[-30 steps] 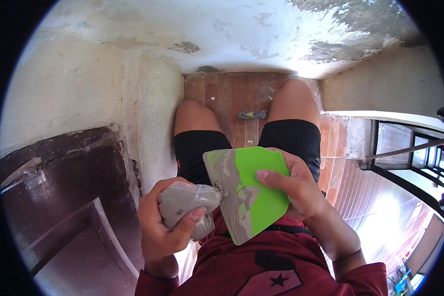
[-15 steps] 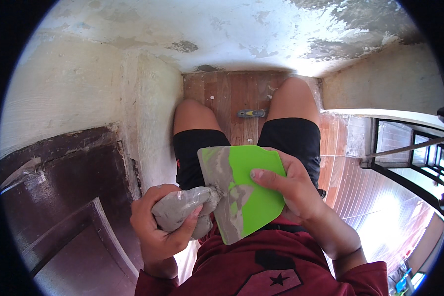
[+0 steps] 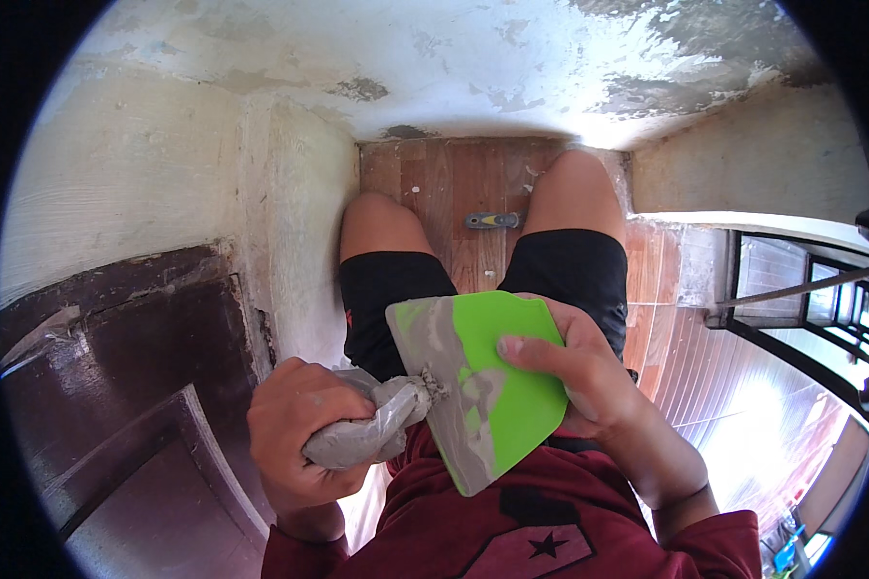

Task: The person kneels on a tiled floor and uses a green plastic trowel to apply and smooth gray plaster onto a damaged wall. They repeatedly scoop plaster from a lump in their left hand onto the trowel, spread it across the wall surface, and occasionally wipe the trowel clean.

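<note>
While the left hand [image 3: 304, 425] curls closed around a clear plastic bag of grey paste [image 3: 357, 439], its tip meets the paste-coated left side of the flat lime-green plastic spreader [image 3: 508, 396]. Below the spreader, a black star [image 3: 547, 546] marks the dark-red shirt [image 3: 425, 521]. The right hand [image 3: 584, 372] grips the spreader's right side, thumb on top; brown wood-plank floor [image 3: 650, 265] lies beyond.

A grey-and-yellow handled tool [image 3: 492, 221] lies on the reddish wood-plank floor [image 3: 463, 174], near the foot of a whitish wall [image 3: 386, 48] blotched with grey patches. A dark brown panel [image 3: 164, 357] with scuffed edges fills the lower left, while a black frame [image 3: 792, 369] stands at the right, above a small blue item [image 3: 787, 553].
</note>
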A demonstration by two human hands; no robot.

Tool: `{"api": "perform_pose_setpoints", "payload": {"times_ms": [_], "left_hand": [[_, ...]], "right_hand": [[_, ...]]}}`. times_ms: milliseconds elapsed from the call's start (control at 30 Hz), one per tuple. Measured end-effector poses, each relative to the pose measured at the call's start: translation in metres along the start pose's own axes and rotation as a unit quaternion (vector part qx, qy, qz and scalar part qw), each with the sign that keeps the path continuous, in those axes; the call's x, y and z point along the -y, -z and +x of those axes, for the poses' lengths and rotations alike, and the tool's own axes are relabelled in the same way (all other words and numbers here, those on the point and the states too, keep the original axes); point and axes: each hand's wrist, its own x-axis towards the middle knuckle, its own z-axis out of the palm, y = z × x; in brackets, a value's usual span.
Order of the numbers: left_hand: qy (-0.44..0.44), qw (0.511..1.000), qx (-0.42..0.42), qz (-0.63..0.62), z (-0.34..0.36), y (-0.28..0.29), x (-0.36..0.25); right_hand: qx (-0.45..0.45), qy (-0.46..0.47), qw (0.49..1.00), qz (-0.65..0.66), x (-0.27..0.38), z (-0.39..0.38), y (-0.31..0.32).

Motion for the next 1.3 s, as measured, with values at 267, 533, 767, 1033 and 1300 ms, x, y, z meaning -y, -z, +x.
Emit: {"api": "perform_pose_setpoints", "payload": {"times_ms": [267,533,767,1033,1300], "left_hand": [[-0.024,0.999,0.025,-0.033,0.0,-0.002,-0.007],[-0.077,0.993,0.073,-0.05,0.003,0.003,-0.007],[-0.124,0.981,0.109,-0.1,0.003,0.003,-0.006],[-0.142,0.979,0.112,-0.096,0.003,0.005,-0.004],[-0.13,0.984,0.114,-0.051,0.006,0.005,-0.005]], "right_hand": [[0.005,0.037,0.999,-0.036,0.002,-0.001,-0.001],[-0.012,0.108,0.985,-0.131,0.005,-0.004,-0.007],[-0.035,0.126,0.983,-0.127,0.006,-0.004,-0.011],[-0.02,0.14,0.986,-0.084,0.001,-0.001,-0.008],[-0.004,0.155,0.98,-0.124,0.004,-0.006,-0.005]]}}
